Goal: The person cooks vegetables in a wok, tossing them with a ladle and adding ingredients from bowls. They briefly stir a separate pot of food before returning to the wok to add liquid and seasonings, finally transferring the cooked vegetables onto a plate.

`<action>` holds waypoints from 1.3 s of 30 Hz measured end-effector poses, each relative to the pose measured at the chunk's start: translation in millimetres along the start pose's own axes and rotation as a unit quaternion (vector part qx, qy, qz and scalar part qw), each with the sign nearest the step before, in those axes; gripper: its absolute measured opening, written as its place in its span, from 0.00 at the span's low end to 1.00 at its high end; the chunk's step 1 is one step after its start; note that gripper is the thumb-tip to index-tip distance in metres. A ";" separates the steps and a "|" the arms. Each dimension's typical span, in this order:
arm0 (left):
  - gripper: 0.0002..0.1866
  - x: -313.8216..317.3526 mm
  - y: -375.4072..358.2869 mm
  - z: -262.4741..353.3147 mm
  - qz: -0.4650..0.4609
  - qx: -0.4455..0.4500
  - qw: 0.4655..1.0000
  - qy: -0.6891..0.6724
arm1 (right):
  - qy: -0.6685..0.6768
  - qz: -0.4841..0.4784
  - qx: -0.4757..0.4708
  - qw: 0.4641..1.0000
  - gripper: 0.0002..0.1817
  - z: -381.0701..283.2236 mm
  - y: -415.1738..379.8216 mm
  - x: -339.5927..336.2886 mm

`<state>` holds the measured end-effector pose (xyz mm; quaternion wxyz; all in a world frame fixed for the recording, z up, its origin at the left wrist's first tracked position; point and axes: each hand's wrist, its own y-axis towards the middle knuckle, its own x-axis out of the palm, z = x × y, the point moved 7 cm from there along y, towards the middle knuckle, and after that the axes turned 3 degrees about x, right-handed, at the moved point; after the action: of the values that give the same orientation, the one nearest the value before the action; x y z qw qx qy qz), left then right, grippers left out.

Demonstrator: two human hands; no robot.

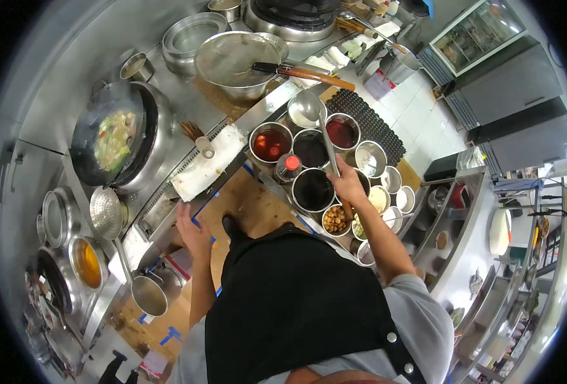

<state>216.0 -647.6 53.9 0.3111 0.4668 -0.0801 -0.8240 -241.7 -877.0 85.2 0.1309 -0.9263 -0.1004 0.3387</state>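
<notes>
My right hand (349, 184) is closed round the handle of a long steel ladle (327, 142). The ladle's bowl rests over a round container (294, 121) at the far end of a cluster of ingredient pots. Near that hand are a pot of dark liquid (313, 190) and a red-capped bottle (288, 168). My left hand (194, 232) holds nothing, its fingers apart beside the stove's front edge, just below a folded white cloth (210, 163). To the left, a wok (78, 141) holds steaming chopped vegetables (115, 137).
A perforated strainer (106, 213) lies at the stove's left, its handle reaching over a saucepan (149, 296). A large sieve (235, 61) sits on a pot at the back, with a wooden-handled tool (315, 75) across it. Shelving and a counter (459, 256) stand at right.
</notes>
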 end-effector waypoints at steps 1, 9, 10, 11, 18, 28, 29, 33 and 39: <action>0.27 1.8 -10.8 6.6 -0.032 -0.013 0.999 -0.001 | -0.030 0.032 -0.050 0.998 0.40 17.0 10.7 9.8; 0.29 -13.3 -46.5 14.5 -0.036 -0.032 0.999 0.016 | 0.014 -0.032 0.006 0.999 0.42 17.4 -0.7 17.9; 0.29 -15.2 -46.2 16.1 -0.030 -0.026 0.999 0.019 | 0.019 -0.037 0.012 0.999 0.42 24.8 4.4 19.2; 0.29 -15.1 -45.3 16.9 -0.028 -0.030 0.999 0.018 | 0.025 -0.043 0.018 0.999 0.42 23.4 6.9 18.5; 0.30 -7.4 -45.6 25.2 -0.031 -0.015 0.999 0.028 | 0.179 -0.086 0.070 0.978 0.42 19.3 5.4 17.2; 0.28 -20.5 -44.1 42.5 -0.050 0.007 0.998 0.024 | 0.495 -0.165 0.178 0.834 0.09 7.0 -1.8 8.5; 0.28 -19.1 -44.1 39.8 -0.050 0.009 0.998 0.027 | 0.518 -0.166 0.179 0.820 0.07 5.5 -3.3 6.7; 0.26 -7.9 -45.0 29.1 -0.072 0.005 0.997 0.016 | 0.591 -0.207 0.195 0.755 0.07 -12.8 -15.3 -1.7; 0.27 -0.3 -8.0 18.1 -0.091 0.039 0.995 -0.024 | 0.619 -0.246 0.192 0.721 0.06 -68.5 -44.9 7.9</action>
<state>197.7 -643.9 60.7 0.2147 0.4639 -0.0766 -0.8561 -195.4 -844.4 144.8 0.4179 -0.8273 -0.1547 -0.3419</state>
